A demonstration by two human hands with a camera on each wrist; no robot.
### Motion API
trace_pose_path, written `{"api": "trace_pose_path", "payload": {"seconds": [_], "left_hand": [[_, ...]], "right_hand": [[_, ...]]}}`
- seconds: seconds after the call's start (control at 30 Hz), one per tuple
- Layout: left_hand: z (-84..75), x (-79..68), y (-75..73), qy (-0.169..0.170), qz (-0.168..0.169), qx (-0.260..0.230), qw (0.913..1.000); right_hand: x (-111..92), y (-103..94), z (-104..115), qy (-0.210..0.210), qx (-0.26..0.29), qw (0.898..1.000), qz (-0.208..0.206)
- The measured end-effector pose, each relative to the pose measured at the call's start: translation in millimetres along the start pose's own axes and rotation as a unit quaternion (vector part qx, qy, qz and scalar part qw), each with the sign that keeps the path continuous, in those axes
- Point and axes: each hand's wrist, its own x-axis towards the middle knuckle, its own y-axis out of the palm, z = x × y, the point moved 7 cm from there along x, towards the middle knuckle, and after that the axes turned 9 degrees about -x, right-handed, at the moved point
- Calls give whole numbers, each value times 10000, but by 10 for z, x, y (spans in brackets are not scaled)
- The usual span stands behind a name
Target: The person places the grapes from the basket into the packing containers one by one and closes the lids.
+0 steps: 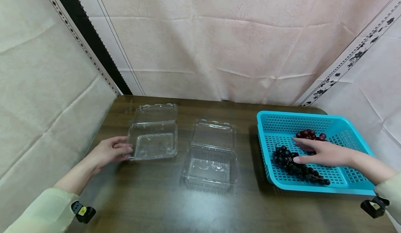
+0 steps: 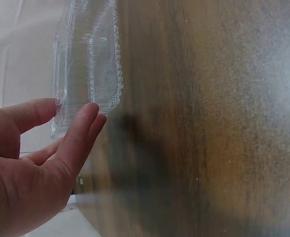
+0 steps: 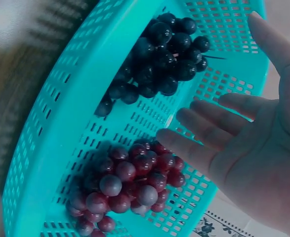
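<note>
Extending both arms over the wood-grain desk, you are bringing your left hand to the left clear plastic clamshell box and are hovering your right hand over the blue perforated basket.

Left hand: you are setting the thumb and fingers apart at the left edge of the box. The thumb tip is meeting the rim; the fingertips are reaching the corner lower down. Whether the digits are clamping the plastic, you cannot tell from these views.

Right hand: you are spreading the fingers straight and apart, with the thumb standing away from them.

Basket contents: the bunch of black grapes is lying toward the left and near side, partly beneath the right thumb. The bunch of red grapes is resting farther back, near the fingertips; contact is remaining unclear.

Center: the second clear plastic clamshell box is standing between the left box and the basket. Both boxes are lying unfolded, their lids pointing away from you.

Surroundings: pale patterned cloth is hanging behind the desk.
</note>
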Motion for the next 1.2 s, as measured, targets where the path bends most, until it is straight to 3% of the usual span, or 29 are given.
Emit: {"api": "trace_pose_path", "payload": {"seconds": [0.47,0.97,1.2], "left_hand": [[-9,-18,31,-13,47,-59,10000],[-7,-29,53,10,92,-111,9999],[-7,-28,65,13,83,-168,9998]], "right_hand": [[141,109,-138,185,690,9950,698],[215,200,-157,350,940,9891,1081],[241,243,-168,308,929,9897,1040]]}}
